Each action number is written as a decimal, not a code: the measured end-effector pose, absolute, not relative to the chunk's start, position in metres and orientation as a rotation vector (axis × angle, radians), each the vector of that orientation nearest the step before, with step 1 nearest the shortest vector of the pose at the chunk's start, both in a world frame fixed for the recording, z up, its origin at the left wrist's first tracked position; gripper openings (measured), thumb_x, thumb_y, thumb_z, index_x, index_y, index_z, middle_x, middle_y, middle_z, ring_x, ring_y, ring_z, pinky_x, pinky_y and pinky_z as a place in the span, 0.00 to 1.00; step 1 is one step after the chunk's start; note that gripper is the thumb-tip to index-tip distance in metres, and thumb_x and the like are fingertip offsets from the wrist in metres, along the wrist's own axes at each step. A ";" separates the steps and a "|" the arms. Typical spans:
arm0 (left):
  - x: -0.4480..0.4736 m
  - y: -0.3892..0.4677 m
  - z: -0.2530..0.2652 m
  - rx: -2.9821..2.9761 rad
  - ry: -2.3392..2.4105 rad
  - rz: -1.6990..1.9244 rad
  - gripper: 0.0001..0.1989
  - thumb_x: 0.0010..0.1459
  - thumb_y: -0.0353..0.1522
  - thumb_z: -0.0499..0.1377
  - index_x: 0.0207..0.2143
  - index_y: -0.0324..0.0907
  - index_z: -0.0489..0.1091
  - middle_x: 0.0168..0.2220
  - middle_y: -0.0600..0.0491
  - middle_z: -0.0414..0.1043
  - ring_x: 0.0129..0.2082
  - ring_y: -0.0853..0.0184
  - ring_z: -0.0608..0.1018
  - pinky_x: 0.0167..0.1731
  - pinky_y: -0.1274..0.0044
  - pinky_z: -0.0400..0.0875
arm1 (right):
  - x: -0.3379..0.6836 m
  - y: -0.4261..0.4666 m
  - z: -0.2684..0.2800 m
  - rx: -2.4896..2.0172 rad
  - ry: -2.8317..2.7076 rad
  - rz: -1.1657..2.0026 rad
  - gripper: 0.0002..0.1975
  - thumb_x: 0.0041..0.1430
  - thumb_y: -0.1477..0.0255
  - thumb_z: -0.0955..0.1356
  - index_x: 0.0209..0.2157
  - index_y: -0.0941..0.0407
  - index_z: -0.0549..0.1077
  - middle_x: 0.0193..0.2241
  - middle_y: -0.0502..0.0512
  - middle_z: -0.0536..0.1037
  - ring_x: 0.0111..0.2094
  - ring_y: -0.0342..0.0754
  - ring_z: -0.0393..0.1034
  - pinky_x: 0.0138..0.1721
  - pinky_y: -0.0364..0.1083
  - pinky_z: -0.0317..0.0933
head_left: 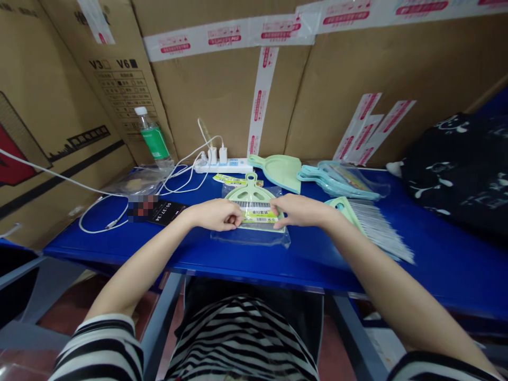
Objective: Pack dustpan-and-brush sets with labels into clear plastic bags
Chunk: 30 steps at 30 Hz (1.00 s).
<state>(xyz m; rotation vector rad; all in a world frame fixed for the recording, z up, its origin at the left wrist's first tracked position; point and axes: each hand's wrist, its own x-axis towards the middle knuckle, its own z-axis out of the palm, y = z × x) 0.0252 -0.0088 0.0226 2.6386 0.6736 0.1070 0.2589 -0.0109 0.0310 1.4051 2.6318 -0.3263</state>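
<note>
A light green dustpan (pixel 251 182) with a small grey-bristled brush (pixel 254 203) lies in a clear plastic bag (pixel 254 236) on the table in front of me. A yellow and white label card (pixel 259 214) crosses its middle. My left hand (pixel 223 214) is closed at the left side of the bagged dustpan, with its fingers curled in. At the right end of the card, my right hand (pixel 297 209) holds the edge between thumb and fingers. What exactly lies under the fingertips is partly hidden.
Behind lie another green dustpan (pixel 281 170), bagged blue dustpans (pixel 341 180) and a yellow label strip (pixel 234 180). Loose brushes (pixel 377 227) lie right of my hand. A phone (pixel 166 211), white cables, a power strip (pixel 234 165) and a bottle (pixel 154 138) are left. A dark bag (pixel 460 174) sits right.
</note>
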 end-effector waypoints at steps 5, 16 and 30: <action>0.014 -0.015 0.022 2.668 0.729 0.073 0.07 0.47 0.22 0.53 0.26 0.41 0.67 0.22 0.58 0.66 0.22 0.73 0.67 0.26 0.81 0.60 | 0.262 -0.015 0.027 1.266 2.792 -0.414 0.10 0.47 0.70 0.73 0.26 0.54 0.67 0.28 0.52 0.73 0.32 0.48 0.67 0.32 0.44 0.57; -0.009 -0.028 0.012 2.576 0.654 0.194 0.20 0.50 0.36 0.66 0.44 0.41 0.66 0.42 0.49 0.68 0.33 0.67 0.71 0.35 0.77 0.69 | 0.267 -0.028 0.019 1.161 2.913 -0.613 0.09 0.50 0.83 0.65 0.27 0.55 0.71 0.29 0.53 0.76 0.38 0.49 0.67 0.38 0.45 0.59; -0.006 -0.034 0.019 2.744 0.663 0.182 0.22 0.43 0.21 0.56 0.44 0.42 0.67 0.47 0.49 0.66 0.50 0.60 0.68 0.53 0.70 0.63 | 0.261 -0.042 0.023 1.096 2.932 -0.466 0.23 0.47 0.52 0.72 0.34 0.56 0.71 0.30 0.56 0.74 0.34 0.54 0.66 0.38 0.49 0.57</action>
